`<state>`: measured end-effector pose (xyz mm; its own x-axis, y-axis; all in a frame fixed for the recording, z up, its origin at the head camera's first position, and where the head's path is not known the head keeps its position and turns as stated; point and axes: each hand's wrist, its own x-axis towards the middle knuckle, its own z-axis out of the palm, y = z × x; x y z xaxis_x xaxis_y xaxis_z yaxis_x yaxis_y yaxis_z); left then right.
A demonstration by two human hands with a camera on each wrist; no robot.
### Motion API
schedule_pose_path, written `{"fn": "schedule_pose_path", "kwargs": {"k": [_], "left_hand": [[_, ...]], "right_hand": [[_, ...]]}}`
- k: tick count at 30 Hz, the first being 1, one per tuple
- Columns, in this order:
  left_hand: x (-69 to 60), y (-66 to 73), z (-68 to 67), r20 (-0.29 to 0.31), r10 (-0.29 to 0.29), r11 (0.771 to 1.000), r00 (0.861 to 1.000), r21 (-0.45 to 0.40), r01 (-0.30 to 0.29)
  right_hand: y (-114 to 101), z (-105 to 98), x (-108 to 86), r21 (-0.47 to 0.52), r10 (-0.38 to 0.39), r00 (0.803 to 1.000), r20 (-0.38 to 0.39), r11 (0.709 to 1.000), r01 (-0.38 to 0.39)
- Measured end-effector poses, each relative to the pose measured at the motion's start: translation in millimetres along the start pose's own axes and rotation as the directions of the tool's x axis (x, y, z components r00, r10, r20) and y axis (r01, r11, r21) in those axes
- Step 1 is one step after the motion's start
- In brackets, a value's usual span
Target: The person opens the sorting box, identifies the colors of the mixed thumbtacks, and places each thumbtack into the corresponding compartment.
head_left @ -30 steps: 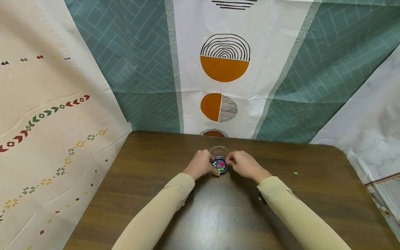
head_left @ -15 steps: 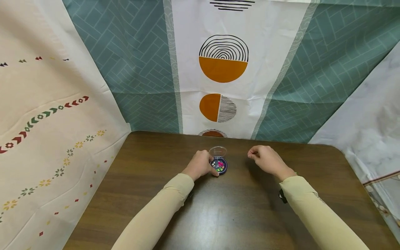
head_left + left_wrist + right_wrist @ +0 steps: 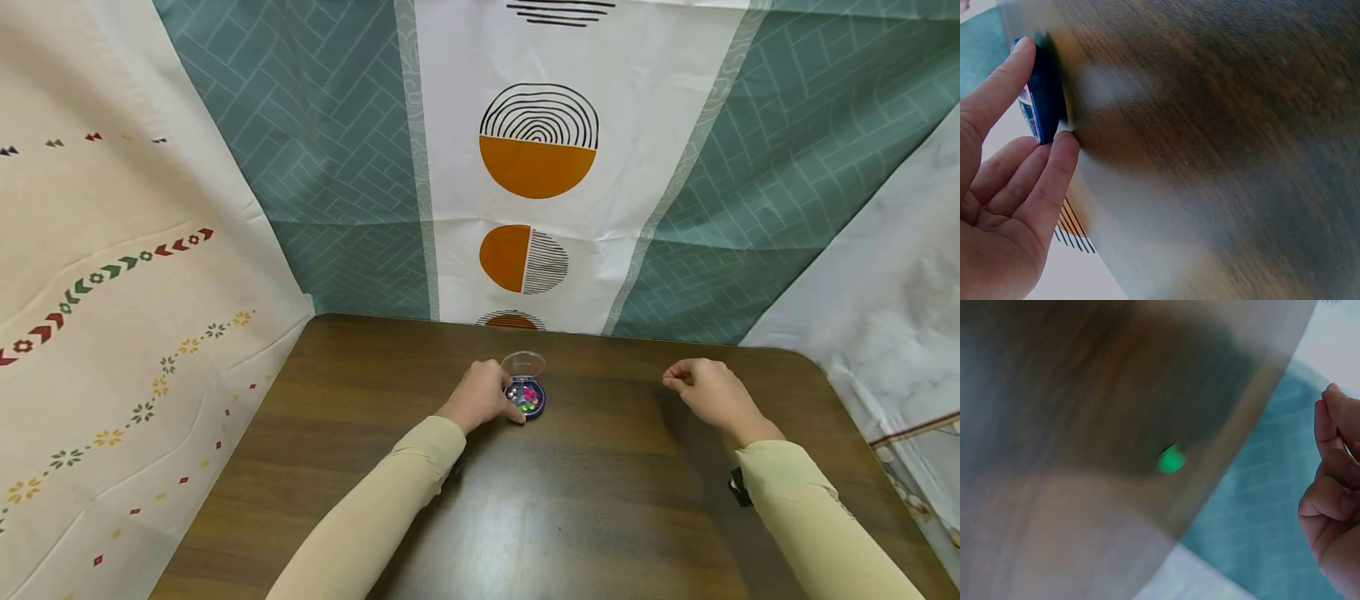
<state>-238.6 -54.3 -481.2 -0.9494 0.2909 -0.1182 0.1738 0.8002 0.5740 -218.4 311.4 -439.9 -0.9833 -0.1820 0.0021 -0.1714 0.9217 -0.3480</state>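
My left hand [image 3: 480,395] holds a small round dark-blue case [image 3: 537,408] by its edge, thumb on the near side. Its clear lid [image 3: 523,364] stands raised at the back, and pink, green and silvery bits [image 3: 529,395] lie inside. In the left wrist view the case [image 3: 1047,100] sits between thumb and fingertips, close to the tabletop. Off to the right, my right hand [image 3: 712,396] hovers above the table, thumb and index tips together and other fingers curled, nothing visible between them. A small green piece [image 3: 1171,459] lies on the table in the right wrist view; the head view hides it.
The brown wooden table [image 3: 600,517] reaches back to a hanging teal and white curtain [image 3: 352,167]. Pale patterned cloth [image 3: 135,375] hangs at the left and white marbled cloth [image 3: 885,333] at the right. A dark band [image 3: 739,487] is on my right wrist.
My right hand has left the case and moved well to the right, now covering the green piece in the head view. My left hand stays on the case.
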Motion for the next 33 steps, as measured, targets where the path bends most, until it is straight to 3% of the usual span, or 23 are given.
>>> {"fn": "schedule_pose_path", "kwargs": {"k": [6, 15, 33], "left_hand": [[-0.8, 2.3, -1.8, -0.004, 0.002, 1.000, 1.000, 0.003, -0.002], [-0.6, 1.8, -2.2, 0.002, 0.015, 1.000, 1.000, 0.016, -0.015], [-0.6, -0.4, 1.5, -0.014, 0.003, 1.000, 1.000, 0.020, -0.003]], "right_hand": [[29, -5, -15.8, 0.006, 0.053, 0.997, 0.049, 0.999, -0.054], [56, -5, -37.9, -0.007, 0.105, 0.990, 0.095, 0.994, -0.105], [62, 9, -42.2, -0.011, 0.119, 0.986, 0.117, 0.993, -0.119]]}}
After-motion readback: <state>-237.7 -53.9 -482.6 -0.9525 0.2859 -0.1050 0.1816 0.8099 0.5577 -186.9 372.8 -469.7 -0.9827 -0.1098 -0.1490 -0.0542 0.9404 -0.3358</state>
